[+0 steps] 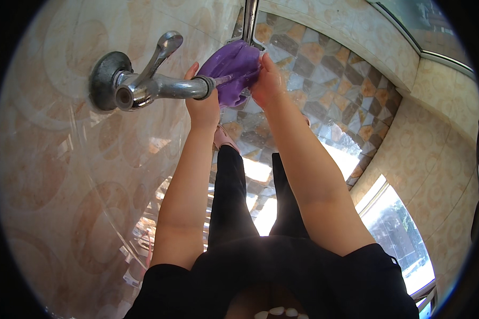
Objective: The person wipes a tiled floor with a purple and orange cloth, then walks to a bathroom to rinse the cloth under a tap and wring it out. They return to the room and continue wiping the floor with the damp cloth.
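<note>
A wet-looking purple cloth (233, 65) is stretched between my two hands under the spout of a chrome wall tap (175, 87). A thin stream of water (224, 79) runs from the spout onto the cloth. My left hand (202, 105) holds the cloth's left side, partly hidden behind the spout. On the cloth's right edge is my right hand (268, 83), its fingers pointing away from me. The tap's lever handle (163, 50) stands raised above its body.
A vertical metal pipe (250, 20) stands just beyond the cloth. Patterned wall tiles (56, 159) bear the tap on the left. Below lies a mosaic stone floor (323, 75), with my pink shoe (225, 138) on it. A bright window or door (399, 231) is at right.
</note>
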Demonstrator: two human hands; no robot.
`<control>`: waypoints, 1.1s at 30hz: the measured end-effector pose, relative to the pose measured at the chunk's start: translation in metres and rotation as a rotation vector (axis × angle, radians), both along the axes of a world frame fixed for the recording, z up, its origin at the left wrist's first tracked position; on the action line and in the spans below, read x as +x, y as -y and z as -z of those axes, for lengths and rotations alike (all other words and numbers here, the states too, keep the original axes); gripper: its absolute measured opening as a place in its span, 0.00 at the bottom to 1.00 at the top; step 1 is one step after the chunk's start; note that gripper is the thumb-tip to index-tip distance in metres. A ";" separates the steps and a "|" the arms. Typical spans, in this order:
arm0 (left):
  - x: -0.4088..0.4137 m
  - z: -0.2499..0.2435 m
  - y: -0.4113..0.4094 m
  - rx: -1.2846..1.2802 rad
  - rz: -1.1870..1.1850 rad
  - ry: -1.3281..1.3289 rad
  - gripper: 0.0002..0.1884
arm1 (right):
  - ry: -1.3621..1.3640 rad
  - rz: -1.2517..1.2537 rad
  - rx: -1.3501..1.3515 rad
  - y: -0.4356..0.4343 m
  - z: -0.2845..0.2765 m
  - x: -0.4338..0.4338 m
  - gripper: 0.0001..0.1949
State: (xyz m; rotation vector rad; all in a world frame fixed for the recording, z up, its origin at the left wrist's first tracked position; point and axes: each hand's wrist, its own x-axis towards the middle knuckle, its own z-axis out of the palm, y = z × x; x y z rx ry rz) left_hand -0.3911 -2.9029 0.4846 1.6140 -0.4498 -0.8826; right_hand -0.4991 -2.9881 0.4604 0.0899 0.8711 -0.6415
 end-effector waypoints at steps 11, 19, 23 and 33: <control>-0.059 -0.031 0.027 0.189 0.433 0.782 0.13 | 0.077 0.041 -0.243 -0.027 0.099 0.008 0.17; -0.061 -0.024 0.023 0.005 0.295 0.672 0.15 | -0.239 -0.148 -0.122 -0.025 0.050 0.001 0.15; -0.010 0.006 0.037 0.458 0.221 0.644 0.13 | -0.263 -0.170 0.007 -0.025 0.004 0.010 0.12; 0.021 0.028 -0.012 0.417 0.521 0.022 0.14 | -0.088 -0.104 -0.071 -0.012 0.034 -0.016 0.17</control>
